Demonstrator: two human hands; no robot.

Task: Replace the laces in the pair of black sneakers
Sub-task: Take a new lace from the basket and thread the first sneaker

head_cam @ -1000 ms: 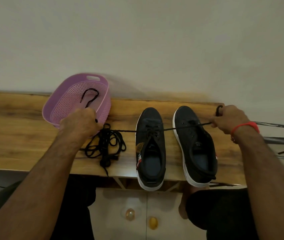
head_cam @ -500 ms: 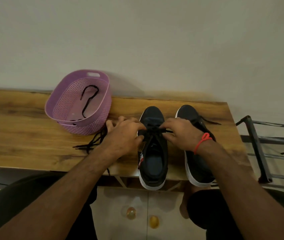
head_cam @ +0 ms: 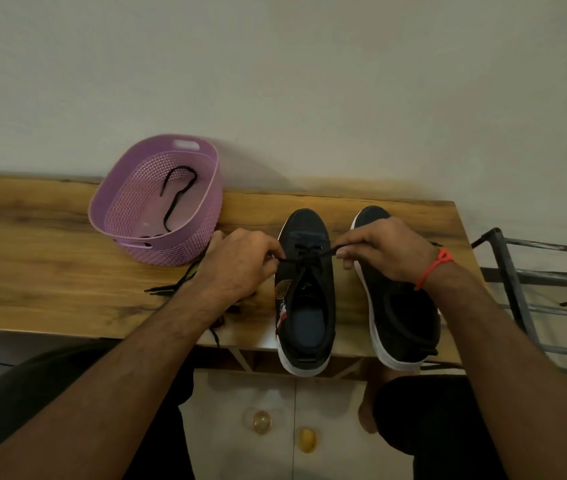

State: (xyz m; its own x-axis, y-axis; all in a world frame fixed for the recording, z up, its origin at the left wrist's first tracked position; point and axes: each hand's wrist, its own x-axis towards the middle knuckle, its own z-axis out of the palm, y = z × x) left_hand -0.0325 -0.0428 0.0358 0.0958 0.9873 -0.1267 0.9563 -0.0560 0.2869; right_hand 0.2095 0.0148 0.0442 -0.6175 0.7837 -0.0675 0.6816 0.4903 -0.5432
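Black sneakers [head_cam: 306, 299], white-soled, lace [head_cam: 304, 256] pinched taut between hands.

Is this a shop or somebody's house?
Probably a house. There's a plain wall, a wooden bench with a purple basket on it, and a metal rack beside it.

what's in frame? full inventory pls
sneakers: 2, black with white soles, side by side on table, toes to wall
lace: 1, black, in left sneaker's front eyelets
loose laces: tangle, black, on table by basket
basket: 1, purple, table's far edge; lace piece inside
table: 1, wood
rack: 1, black metal, right
knobs: 2, amber, cabinet below
left hand, right hand: each pinches a lace end
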